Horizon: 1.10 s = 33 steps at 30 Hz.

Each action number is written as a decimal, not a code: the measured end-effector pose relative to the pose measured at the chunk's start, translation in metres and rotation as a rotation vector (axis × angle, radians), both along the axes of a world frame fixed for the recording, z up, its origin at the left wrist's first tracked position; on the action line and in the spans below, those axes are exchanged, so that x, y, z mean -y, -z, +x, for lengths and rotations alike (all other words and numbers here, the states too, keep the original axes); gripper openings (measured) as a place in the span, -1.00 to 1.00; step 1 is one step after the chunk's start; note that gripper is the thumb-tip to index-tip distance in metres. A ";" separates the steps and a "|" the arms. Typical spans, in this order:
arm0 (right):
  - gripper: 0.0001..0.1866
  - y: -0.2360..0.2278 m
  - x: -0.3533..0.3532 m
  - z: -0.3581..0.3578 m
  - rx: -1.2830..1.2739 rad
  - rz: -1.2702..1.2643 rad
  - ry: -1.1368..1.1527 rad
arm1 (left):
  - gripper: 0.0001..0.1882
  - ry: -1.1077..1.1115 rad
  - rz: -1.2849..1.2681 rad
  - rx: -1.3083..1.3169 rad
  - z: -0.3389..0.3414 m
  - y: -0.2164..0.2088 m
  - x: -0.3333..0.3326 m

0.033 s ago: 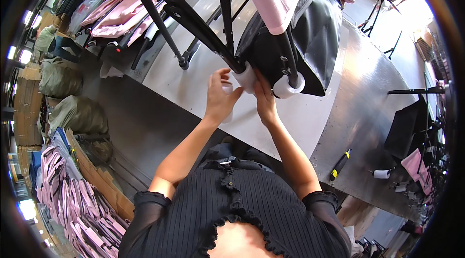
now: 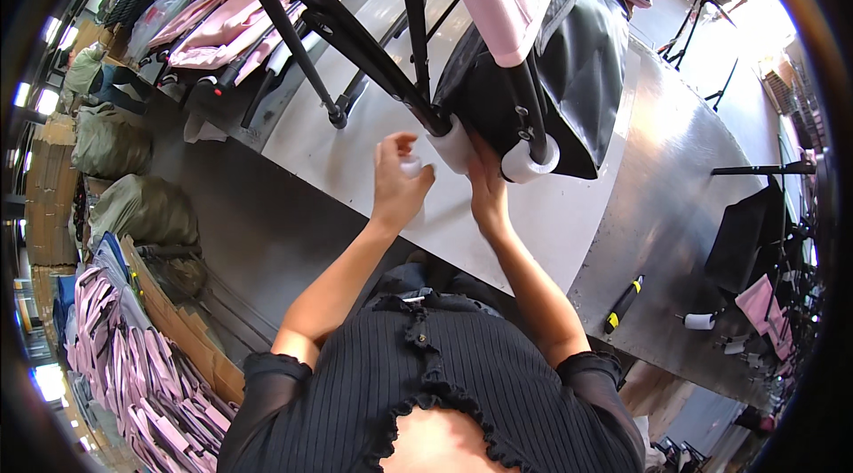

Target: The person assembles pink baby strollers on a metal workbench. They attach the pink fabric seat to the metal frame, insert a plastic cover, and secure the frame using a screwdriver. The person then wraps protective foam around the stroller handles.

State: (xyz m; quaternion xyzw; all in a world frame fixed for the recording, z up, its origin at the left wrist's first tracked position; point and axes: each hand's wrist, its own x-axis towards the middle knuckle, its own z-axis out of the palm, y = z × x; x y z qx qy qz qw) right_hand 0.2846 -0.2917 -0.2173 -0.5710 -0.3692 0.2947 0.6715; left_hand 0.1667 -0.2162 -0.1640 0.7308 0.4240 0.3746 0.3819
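A black-tubed folding frame with pink and black fabric, like a stroller [image 2: 373, 60], stands on the table before me. White padding [image 2: 454, 146] wraps the lower end of its near tube. My right hand [image 2: 486, 184] presses against the right side of this padding, fingers partly hidden behind it. Just left of the padding, apart from it, my left hand [image 2: 400, 184] curls around a small white thing [image 2: 410, 166], perhaps a roll; blur hides its exact kind. A second white wrap [image 2: 530, 160] covers the neighbouring tube end, under the black fabric [image 2: 577, 73].
A black-and-yellow utility knife [image 2: 625, 302] lies on the metal table [image 2: 657, 206] to the right, near a white roll [image 2: 699, 321]. Folded pink frames [image 2: 213, 38] lie at the far left. Pink fabric pieces [image 2: 133, 366] and green sacks [image 2: 142, 211] stand at the left.
My left hand has drawn slightly left, away from the padding, with the white thing in it. The right hand stays against the padding.
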 end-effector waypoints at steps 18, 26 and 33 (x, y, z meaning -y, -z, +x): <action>-0.43 -0.020 0.073 0.002 -0.465 -0.529 -0.556 | -0.80 0.486 0.200 -0.226 -0.037 0.007 0.043; -0.62 -0.024 0.107 0.000 -0.845 -0.400 -0.494 | -0.79 0.571 0.489 -0.066 -0.006 0.010 0.048; -0.72 -0.030 0.106 -0.029 0.191 -0.582 -0.046 | -0.70 0.448 0.409 -0.233 -0.006 0.019 0.056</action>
